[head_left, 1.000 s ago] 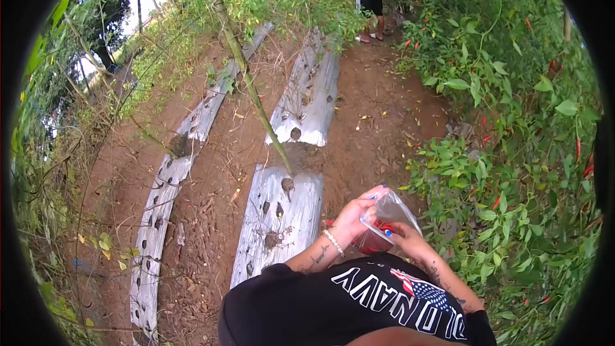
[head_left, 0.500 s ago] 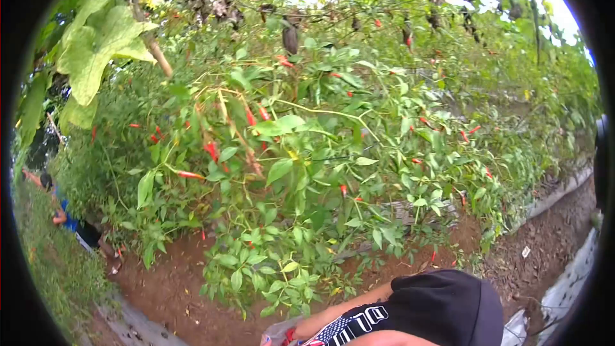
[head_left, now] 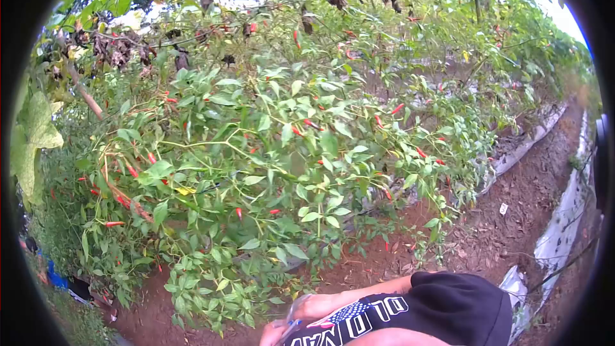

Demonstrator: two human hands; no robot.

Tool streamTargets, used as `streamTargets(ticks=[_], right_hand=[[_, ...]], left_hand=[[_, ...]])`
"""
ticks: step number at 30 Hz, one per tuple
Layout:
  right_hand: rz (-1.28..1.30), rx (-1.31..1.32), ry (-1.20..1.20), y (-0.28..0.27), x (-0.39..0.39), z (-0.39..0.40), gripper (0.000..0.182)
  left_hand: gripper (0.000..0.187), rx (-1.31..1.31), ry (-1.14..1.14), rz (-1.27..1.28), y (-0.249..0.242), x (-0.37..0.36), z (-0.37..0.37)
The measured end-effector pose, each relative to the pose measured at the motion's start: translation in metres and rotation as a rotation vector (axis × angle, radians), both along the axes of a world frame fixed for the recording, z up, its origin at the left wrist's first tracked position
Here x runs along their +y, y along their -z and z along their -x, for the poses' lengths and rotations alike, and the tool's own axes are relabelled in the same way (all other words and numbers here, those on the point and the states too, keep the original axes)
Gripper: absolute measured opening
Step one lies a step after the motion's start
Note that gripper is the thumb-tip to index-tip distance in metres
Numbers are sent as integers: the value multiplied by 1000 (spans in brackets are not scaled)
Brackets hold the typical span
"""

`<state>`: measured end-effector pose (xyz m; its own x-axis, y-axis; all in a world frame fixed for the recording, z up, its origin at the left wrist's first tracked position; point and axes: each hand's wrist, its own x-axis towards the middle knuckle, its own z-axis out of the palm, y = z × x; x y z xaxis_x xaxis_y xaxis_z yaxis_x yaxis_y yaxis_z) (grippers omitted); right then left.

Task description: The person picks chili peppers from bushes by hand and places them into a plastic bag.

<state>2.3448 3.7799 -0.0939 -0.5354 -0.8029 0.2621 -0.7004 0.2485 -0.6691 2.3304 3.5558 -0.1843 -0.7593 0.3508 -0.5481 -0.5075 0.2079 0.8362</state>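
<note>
At the bottom edge, my right hand (head_left: 314, 306) is curled closed beside a clear plastic bag (head_left: 292, 315), with its thin film along the fingers. Just below and left of it, part of my left hand (head_left: 274, 333) meets the same plastic. Its fingers look bent, and the frame edge cuts off the rest. What the bag holds is hidden. Above both hands, a chili plant (head_left: 218, 282) spreads its green leaves. Several red chilies hang on it, including a red chili (head_left: 114, 223) at the left and another chili (head_left: 239, 213) near the middle.
A person in blue (head_left: 56, 275) is partly hidden by plants at the lower left. Bare soil (head_left: 474, 237) runs along the row at right, beside grey plastic sheeting (head_left: 564, 230). A stick (head_left: 84, 95) and dried leaves (head_left: 118, 51) hang at upper left.
The view has swung right and tilted, so plants and the other person appear farther left. Both hands show more fully at the bottom edge, still close together by the plastic.
</note>
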Motion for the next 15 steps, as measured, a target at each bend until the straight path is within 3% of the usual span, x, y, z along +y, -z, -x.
streamTargets(ticks=[4,5,7,9,11,15], right_hand=[[33,-46,80,-13,79,-31,23],[203,12,149,-16,99,-42,19],[81,-11,216,16,142,-50,17],[208,-37,290,-12,184,-74,15],[47,-128,263,13,220,-81,16],[1,-18,278,-5,275,-105,15]], left_hand=[[26,-18,124,177,-11,56,-34],[27,-97,130,86,-29,80,-40],[28,-258,124,-97,-69,134,-50],[29,-335,69,-84,-112,188,-63],[31,-411,79,-340,-102,210,-66],[36,-353,16,-413,-125,267,-82]])
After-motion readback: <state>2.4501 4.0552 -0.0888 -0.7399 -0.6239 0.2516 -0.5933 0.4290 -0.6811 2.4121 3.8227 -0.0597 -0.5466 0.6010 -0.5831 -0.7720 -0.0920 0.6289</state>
